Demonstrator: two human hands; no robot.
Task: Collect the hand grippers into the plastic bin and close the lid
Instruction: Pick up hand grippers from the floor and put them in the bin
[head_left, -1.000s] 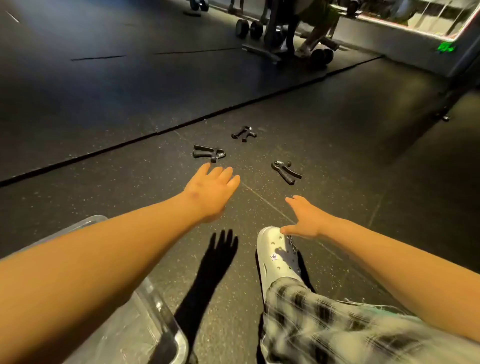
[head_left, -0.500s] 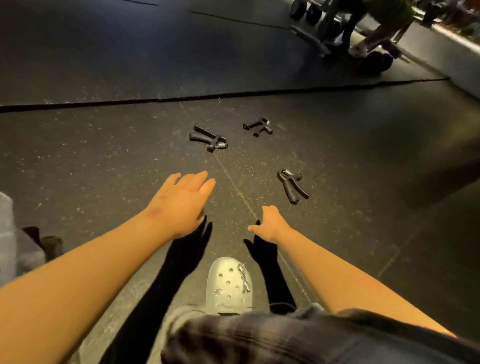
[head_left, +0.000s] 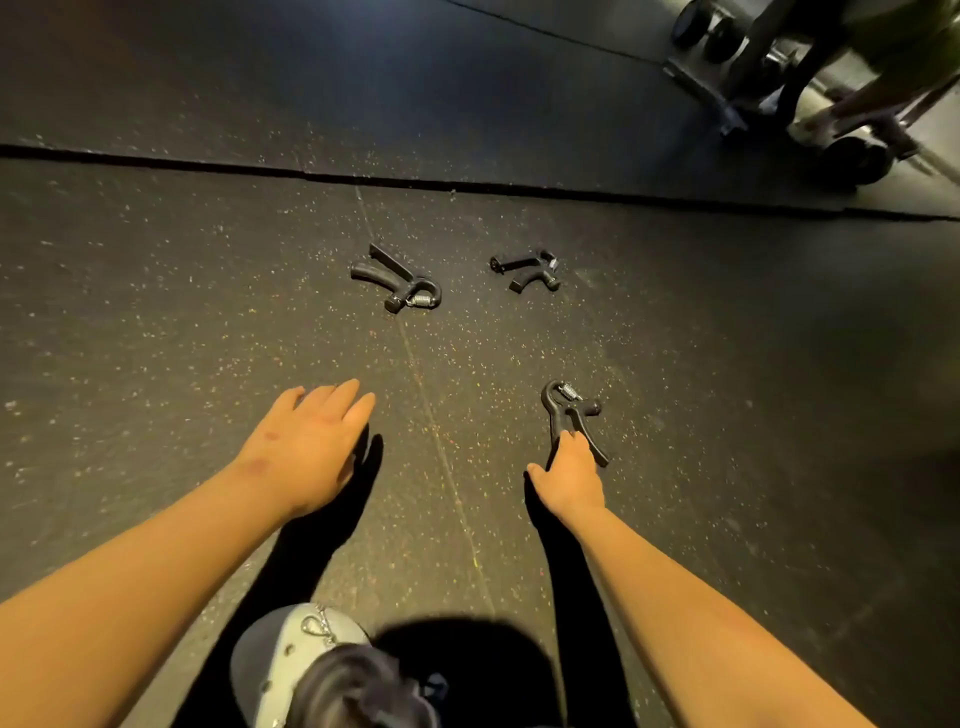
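Three black hand grippers lie on the dark speckled floor. One (head_left: 566, 410) is nearest, spring end pointing away; my right hand (head_left: 569, 478) reaches it and its fingertips touch the handle ends, thumb stuck out to the left. Two more lie farther off, one at centre left (head_left: 397, 283) and one at centre right (head_left: 530, 270). My left hand (head_left: 306, 447) hovers flat over the floor with straight fingers, holding nothing, short of the centre-left one. The plastic bin is out of view.
A white clog (head_left: 280, 660) on my foot is at the bottom centre. A floor-mat seam (head_left: 467, 184) runs across beyond the grippers. At the top right stand a dumbbell rack (head_left: 727, 98) and another person's legs (head_left: 883, 67).
The view has tilted down and closer to the floor. My right hand moved forward onto the nearest hand gripper's handles. My left hand advanced slightly. The bin left the view.
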